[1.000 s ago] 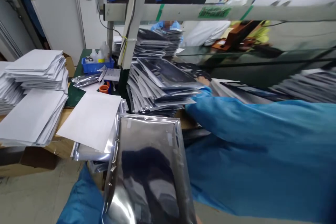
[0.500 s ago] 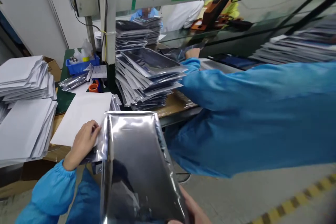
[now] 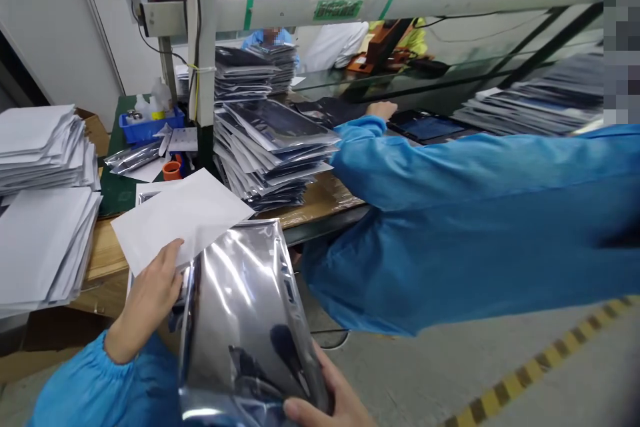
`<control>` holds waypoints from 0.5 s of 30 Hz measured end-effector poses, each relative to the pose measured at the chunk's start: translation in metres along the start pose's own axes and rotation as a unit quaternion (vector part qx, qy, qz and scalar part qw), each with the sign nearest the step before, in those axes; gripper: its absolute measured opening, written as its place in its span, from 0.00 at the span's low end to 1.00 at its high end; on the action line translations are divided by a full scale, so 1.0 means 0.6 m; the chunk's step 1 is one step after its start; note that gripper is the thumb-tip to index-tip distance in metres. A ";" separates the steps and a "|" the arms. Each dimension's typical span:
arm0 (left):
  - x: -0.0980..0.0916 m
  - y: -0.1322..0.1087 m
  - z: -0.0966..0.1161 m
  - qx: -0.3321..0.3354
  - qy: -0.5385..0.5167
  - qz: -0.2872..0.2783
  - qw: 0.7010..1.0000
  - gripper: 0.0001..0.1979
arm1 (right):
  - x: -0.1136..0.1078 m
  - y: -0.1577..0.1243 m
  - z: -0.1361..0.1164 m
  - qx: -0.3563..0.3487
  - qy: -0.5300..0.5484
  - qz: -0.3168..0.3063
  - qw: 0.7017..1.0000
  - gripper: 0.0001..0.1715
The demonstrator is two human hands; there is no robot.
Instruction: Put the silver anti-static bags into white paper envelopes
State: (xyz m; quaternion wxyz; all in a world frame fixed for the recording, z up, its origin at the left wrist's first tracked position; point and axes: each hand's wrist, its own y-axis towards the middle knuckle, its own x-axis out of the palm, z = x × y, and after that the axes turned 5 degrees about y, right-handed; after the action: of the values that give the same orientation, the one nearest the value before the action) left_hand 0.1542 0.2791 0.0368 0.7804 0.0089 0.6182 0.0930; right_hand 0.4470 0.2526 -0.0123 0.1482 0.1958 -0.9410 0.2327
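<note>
In my right hand [image 3: 335, 397] is a flat, shiny dark panel in a clear plastic sleeve [image 3: 250, 307], tilted in front of me, with the thumb on its face and the fingers around its right edge. My left hand [image 3: 155, 290] grips the near edge of a white sheet [image 3: 180, 213], whose right corner reaches behind the top of the sleeved panel. Below that sheet, part of another white, silver-edged packet [image 3: 145, 192] shows. The undersides of both held things are hidden.
Stacks of white packets [image 3: 45, 233] stand at the left. A pile of sleeved panels [image 3: 275, 147] rises ahead, beside a metal post [image 3: 203, 47]. A co-worker's blue sleeve [image 3: 475, 213] crosses the right side. An orange tape roll [image 3: 171, 170] and a blue bin [image 3: 150, 127] lie behind.
The white sheet has turned and shifted right in my left hand, baring a packet beneath. The sleeved panel has tipped and moved slightly left. The co-worker's hand has moved slightly right.
</note>
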 end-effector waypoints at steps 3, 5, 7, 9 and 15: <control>0.010 -0.004 -0.025 0.003 0.011 0.039 0.999 0.22 | 0.025 0.028 0.005 -0.026 0.026 0.015 0.999 0.46; 0.006 -0.009 -0.038 0.004 0.029 0.062 0.998 0.20 | 0.039 0.044 0.012 -0.052 0.042 0.030 0.997 0.45; -0.002 -0.020 -0.043 -0.015 0.057 0.089 0.994 0.17 | 0.054 0.057 0.021 -0.078 0.060 0.050 0.994 0.44; -0.009 -0.036 -0.042 -0.057 0.089 0.114 0.988 0.09 | 0.068 0.066 0.028 -0.100 0.092 0.066 0.989 0.42; -0.005 -0.092 -0.063 -0.151 0.020 0.094 0.984 0.15 | 0.112 0.080 0.018 -0.140 0.191 0.047 0.971 0.38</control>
State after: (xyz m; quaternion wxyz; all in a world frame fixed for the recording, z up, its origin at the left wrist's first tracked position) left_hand 0.1243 0.2206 0.0236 0.7480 -0.0532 0.6091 0.2583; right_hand 0.3648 0.2664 -0.0149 0.3398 0.0810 -0.9267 0.1387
